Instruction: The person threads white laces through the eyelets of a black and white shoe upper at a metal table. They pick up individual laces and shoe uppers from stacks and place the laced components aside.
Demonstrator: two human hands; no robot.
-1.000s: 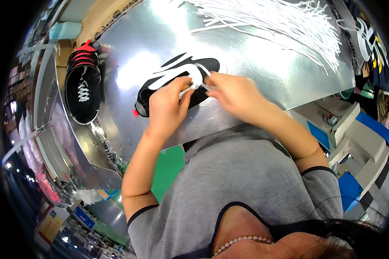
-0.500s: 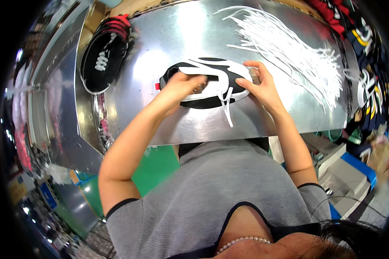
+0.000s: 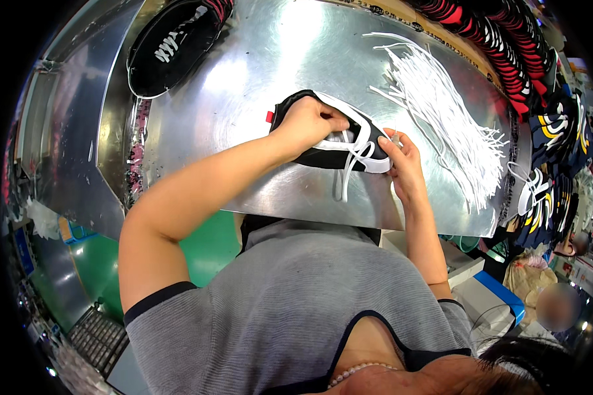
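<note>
A black and white shoe upper (image 3: 323, 158) with a red heel tab lies on the metal table, its toe pointing right. White shoelace (image 3: 346, 181) is threaded at the front of its throat, and loose ends hang toward me. My left hand (image 3: 310, 125) reaches over the heel side, thumb and fingers pinched together at the opening; what is between the tips is hidden. My right hand (image 3: 404, 161) grips the toe between thumb and fingers. A small pale object (image 3: 395, 138), its kind unclear, shows by the right fingertips.
A bundle of white shoelaces (image 3: 435, 105) spreads across the table's right side. Black shoe uppers (image 3: 171, 49) lie nested at far left. Rows of red and black uppers (image 3: 501, 39) stand along the far right edge, with navy, yellow and white uppers (image 3: 553, 145) below them.
My view has shifted. The shoe has turned, its toe now angled nearer to me. My left hand has moved deeper over the opening, and my right has slid down around the toe.
</note>
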